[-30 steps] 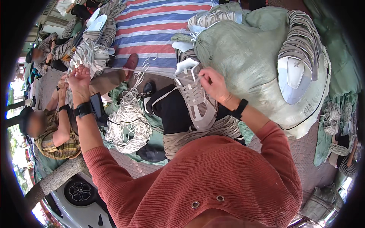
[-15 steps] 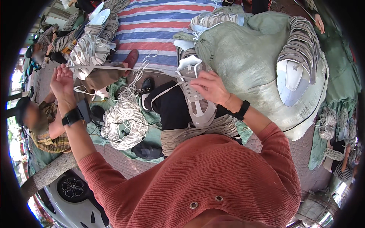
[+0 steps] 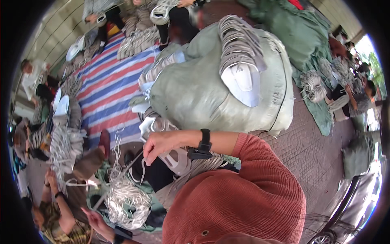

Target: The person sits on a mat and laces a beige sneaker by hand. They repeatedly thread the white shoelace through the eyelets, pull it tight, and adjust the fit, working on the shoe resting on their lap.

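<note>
Lace (image 3: pixel 143 171) hangs pinched in the right hand (image 3: pixel 159 144) beside a shoe (image 3: pixel 180 162); the left hand's (image 3: pixel 98 225) grip is unclear. Slack could snag on the cord pile (image 3: pixel 129 206).

We pinch a lace (image 3: pixel 143 171) in our right hand (image 3: pixel 158 144) by the grey shoe (image 3: pixel 180 164), left hand (image 3: pixel 98 223) near the lace heap (image 3: pixel 122 203).

Right hand (image 3: pixel 161 144) hides the grey shoe's (image 3: pixel 178 162) middle, left hand (image 3: pixel 99 225) is blurred, grip unreadable, and car (image 3: pixel 349 209) at near right is cut off.
</note>
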Tool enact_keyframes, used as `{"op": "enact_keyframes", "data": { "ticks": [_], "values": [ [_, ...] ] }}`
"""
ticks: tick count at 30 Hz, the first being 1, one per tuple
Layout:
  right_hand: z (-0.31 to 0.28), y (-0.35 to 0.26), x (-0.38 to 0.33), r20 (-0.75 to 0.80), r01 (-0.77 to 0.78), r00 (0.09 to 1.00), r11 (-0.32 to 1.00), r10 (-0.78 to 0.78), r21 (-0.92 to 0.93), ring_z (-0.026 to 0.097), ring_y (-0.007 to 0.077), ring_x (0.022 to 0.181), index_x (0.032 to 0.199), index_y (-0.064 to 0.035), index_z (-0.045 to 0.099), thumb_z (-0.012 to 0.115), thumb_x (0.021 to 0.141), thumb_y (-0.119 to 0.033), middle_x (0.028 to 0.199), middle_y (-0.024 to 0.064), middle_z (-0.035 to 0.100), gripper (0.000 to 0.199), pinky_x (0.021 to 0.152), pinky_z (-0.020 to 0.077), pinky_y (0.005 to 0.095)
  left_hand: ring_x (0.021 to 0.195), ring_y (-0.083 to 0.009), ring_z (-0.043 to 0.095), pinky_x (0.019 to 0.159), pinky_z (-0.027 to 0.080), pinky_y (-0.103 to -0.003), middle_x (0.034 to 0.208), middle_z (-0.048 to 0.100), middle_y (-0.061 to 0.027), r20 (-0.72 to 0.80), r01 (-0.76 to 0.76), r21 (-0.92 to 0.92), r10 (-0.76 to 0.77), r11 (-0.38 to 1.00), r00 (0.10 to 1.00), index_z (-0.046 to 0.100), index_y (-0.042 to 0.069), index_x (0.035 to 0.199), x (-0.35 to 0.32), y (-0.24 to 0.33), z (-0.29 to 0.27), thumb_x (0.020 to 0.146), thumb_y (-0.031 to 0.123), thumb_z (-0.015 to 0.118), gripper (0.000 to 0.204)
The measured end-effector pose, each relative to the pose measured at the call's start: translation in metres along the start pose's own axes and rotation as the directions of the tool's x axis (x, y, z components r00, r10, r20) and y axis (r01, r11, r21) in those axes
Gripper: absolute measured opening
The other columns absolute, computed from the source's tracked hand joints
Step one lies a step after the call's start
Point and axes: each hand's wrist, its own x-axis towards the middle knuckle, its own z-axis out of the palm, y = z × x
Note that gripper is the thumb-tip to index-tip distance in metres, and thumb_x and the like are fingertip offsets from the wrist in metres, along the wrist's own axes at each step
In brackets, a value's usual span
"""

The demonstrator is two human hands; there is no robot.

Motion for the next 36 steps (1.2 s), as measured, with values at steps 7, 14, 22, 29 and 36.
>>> {"op": "enact_keyframes", "data": {
  "ticks": [7,14,22,29,36],
  "values": [
    [-0.11,-0.019,-0.097,-0.577,0.448,0.816,0.667,-0.034,0.595,0.033,0.0055,0.054,0.102,-0.0003,0.065,0.062,0.091,-0.015,0.063,-0.0055,0.041,0.019,0.054,0.0297,0.022,0.064,-0.005,0.04,0.054,0.036,-0.02,0.075,0.041,0.0044,-0.241,0.131,0.112,-0.101,0.985,0.965,0.052,0.007,0.097,-0.053,-0.192,-0.022,0.093,0.015,0.05,0.009],
    [-0.177,0.067,-0.194,-0.829,0.603,0.498,0.585,0.255,0.542,0.058,0.0134,0.072,0.111,-0.0059,0.064,0.057,0.094,-0.017,0.075,0.0019,0.061,0.022,0.066,0.0467,0.0269,0.067,-0.0078,0.044,0.058,0.039,-0.026,0.074,0.052,0.0019,0.031,0.065,0.219,-0.073,0.974,0.997,0.059,0.003,0.088,-0.029,-0.164,0.199,0.095,0.016,0.055,0.015],
    [-0.193,0.057,-0.14,-0.958,0.688,0.223,0.667,0.182,0.287,0.057,0.0185,0.084,0.1,0.0017,0.061,0.054,0.093,-0.007,0.089,0.0074,0.06,0.013,0.077,0.0487,0.031,0.078,-0.0382,0.058,0.068,0.047,-0.045,0.083,0.059,-0.0181,0.572,-0.577,0.506,0.252,0.641,0.781,0.054,0.005,0.09,-0.021,-0.096,0.321,0.088,0.007,0.053,0.003],
    [-0.099,0.045,0.004,-0.624,0.029,0.761,0.97,-0.177,-0.24,0.055,0.0125,0.076,0.099,-0.0066,0.068,0.056,0.093,-0.014,0.082,0.0011,0.06,0.015,0.069,0.0436,0.0269,0.077,-0.0424,0.06,0.065,0.046,-0.051,0.083,0.063,-0.018,0.669,-0.544,0.561,0.046,0.624,0.742,0.051,0.007,0.092,-0.02,-0.097,0.334,0.087,0.011,0.053,0.007],
    [-0.047,0.069,0.057,0.085,0.169,0.982,0.569,-0.171,-0.805,0.056,0.0272,0.086,0.089,-0.0062,0.065,0.057,0.085,-0.007,0.086,0.0084,0.056,0.01,0.087,0.0382,0.0419,0.078,-0.0415,0.061,0.066,0.047,-0.05,0.078,0.065,-0.0186,0.595,-0.364,0.635,-0.13,0.682,0.794,0.058,0.007,0.087,-0.012,-0.096,0.343,0.085,0.015,0.053,0.009]
  ]
}}
